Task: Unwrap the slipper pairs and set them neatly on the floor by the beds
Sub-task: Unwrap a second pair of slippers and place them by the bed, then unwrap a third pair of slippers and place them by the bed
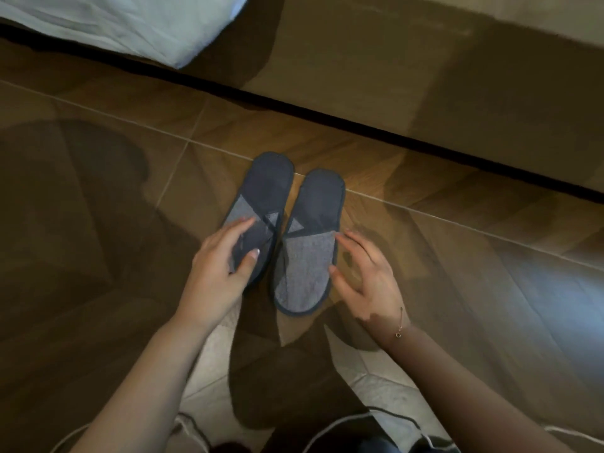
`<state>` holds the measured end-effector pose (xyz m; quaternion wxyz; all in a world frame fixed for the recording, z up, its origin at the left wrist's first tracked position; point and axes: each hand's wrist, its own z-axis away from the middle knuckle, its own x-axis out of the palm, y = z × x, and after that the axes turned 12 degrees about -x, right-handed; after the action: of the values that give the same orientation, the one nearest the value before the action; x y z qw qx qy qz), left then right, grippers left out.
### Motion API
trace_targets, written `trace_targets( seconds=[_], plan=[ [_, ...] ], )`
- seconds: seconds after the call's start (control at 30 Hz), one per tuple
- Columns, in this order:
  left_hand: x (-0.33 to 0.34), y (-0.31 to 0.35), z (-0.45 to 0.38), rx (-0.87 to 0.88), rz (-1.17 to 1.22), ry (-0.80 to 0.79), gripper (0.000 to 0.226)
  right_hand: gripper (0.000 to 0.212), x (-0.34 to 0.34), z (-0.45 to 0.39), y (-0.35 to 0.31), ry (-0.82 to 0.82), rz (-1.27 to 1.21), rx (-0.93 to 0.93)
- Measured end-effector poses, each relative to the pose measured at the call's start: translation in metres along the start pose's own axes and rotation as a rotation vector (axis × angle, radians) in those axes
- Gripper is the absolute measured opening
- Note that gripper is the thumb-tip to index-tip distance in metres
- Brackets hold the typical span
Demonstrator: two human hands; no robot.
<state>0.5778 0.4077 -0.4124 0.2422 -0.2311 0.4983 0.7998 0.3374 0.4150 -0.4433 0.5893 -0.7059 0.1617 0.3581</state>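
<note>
Hands [294, 266] on unlabelled slippers [284, 230]

No text, label, brand, number or sign can be read anywhere in the head view. The two dark blue slippers [287, 230] on the floor carry only plain grey panels and small grey triangles, with no lettering that can be made out. The bracelet [399, 325] on the right wrist has a small charm, too small to show any marking.
</note>
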Motion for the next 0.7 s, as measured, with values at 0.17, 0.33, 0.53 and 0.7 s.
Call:
trace_targets(
  seconds=[0.17,0.33,0.53,0.7],
  plan=[
    [-0.039,0.065,0.049,-0.234,0.198,-0.109,0.046,0.052,-0.073,0.014,-0.069,0.013,-0.078,0.125],
    [-0.105,0.142,0.107,-0.296,0.312,-0.154,0.045,0.051,-0.157,0.029,-0.15,-0.027,-0.117,0.266],
    [-0.209,0.264,0.193,-0.315,0.367,-0.193,0.045,0.043,-0.271,0.047,-0.283,0.054,-0.138,0.314],
    [-0.293,0.375,0.26,-0.199,0.287,-0.286,0.045,0.044,-0.38,0.053,-0.4,0.081,-0.112,0.349]
  ],
)
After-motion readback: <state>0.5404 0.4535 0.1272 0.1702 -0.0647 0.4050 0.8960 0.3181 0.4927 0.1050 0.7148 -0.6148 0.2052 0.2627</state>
